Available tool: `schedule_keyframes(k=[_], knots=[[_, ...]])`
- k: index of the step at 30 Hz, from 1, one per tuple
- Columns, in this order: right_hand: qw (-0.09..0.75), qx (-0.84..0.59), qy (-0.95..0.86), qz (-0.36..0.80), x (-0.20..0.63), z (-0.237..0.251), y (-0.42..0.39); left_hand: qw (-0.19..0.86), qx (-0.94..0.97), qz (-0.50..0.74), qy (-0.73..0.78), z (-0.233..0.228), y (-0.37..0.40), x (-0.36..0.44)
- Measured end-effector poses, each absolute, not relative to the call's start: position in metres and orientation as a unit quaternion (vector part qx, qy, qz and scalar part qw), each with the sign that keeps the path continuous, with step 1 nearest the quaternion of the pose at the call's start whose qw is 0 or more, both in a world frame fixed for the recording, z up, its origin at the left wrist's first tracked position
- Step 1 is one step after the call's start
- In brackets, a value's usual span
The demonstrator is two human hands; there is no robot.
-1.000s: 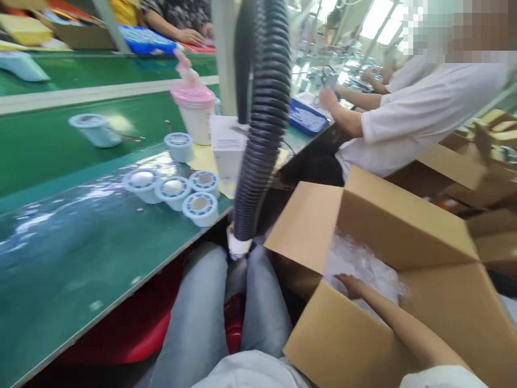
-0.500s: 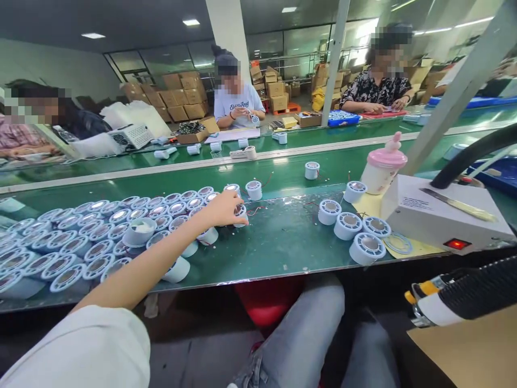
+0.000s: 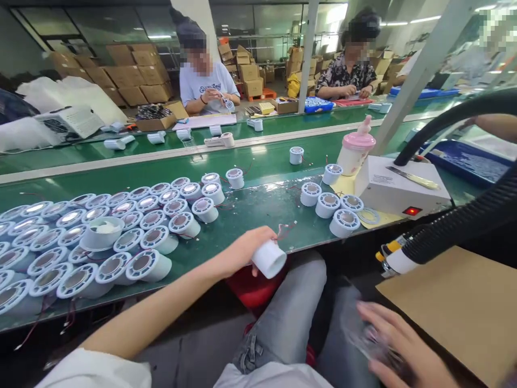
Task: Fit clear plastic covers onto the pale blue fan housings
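My left hand (image 3: 252, 245) is closed around a white cup-shaped housing (image 3: 270, 260) in front of the table edge. The housing is tilted, with its hollow opening towards me and thin red wires with a small white plug trailing from its far side. My right hand (image 3: 404, 339), blurred by motion, is at the lower right above my leg. Its fingers curve around a greyish, partly see-through thing (image 3: 365, 334) too smeared to name. Left of my left hand, rows of white round housings (image 3: 151, 237) with grey discs cover the green table.
Several more housings (image 3: 345, 221) stand at the right, beside a grey-white box (image 3: 399, 186) with a lit red switch. A pink-lidded cup (image 3: 357, 148) is behind them. A black ribbed hose (image 3: 448, 237) and cardboard (image 3: 456, 307) occupy the right side. Co-workers sit across the green conveyor (image 3: 169, 161).
My left hand has lifted a housing from the right end of the rows and brought it towards me, turned over on its side. My right hand has come into view. The camera has shifted.
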State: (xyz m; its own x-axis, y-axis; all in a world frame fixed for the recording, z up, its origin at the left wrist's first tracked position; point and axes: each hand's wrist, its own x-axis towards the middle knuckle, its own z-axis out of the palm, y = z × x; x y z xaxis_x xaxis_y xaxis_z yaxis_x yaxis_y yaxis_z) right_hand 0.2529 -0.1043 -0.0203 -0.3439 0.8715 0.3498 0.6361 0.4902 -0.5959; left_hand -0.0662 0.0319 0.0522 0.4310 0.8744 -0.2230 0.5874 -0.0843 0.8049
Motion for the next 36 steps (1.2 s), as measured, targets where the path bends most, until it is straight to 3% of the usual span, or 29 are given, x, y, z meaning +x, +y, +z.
schedule_keyframes(k=[4, 6, 9, 13, 20, 27, 29, 33, 36], knots=[[0.303, -0.480, -0.823, 0.018, 0.197, 0.001, -0.083, 0.559, 0.724, 0.105, 0.390, 0.037, 0.016, -0.028], [0.270, -0.514, -0.814, 0.007, 0.184, 0.006, -0.071, 0.570, 0.738, 0.098, 0.348, 0.035, 0.013, -0.020], [0.241, -0.541, -0.798, 0.116, 0.185, 0.009, -0.065, 0.534, 0.771, 0.120, 0.325, 0.033, 0.011, -0.016], [0.292, -0.537, -0.716, 0.338, 0.196, 0.013, -0.071, 0.521, 0.745, 0.206, 0.363, 0.017, 0.003, -0.014], [0.415, -0.563, -0.549, 0.457, 0.198, 0.013, -0.070, 0.458, 0.802, 0.234, 0.304, -0.006, -0.002, -0.013], [0.474, -0.496, -0.433, 0.585, 0.210, 0.007, -0.067, 0.658, 0.676, 0.199, 0.264, 0.006, -0.005, -0.011], [0.459, -0.471, -0.514, 0.552, 0.213, 0.007, -0.070, 0.713, 0.610, 0.211, 0.274, 0.006, -0.008, -0.011], [0.399, -0.475, -0.689, 0.374, 0.215, 0.006, -0.080, 0.771, 0.527, 0.212, 0.288, 0.006, -0.013, -0.012], [0.391, -0.463, -0.706, 0.366, 0.217, 0.006, -0.086, 0.755, 0.560, 0.197, 0.277, 0.010, -0.015, -0.014]])
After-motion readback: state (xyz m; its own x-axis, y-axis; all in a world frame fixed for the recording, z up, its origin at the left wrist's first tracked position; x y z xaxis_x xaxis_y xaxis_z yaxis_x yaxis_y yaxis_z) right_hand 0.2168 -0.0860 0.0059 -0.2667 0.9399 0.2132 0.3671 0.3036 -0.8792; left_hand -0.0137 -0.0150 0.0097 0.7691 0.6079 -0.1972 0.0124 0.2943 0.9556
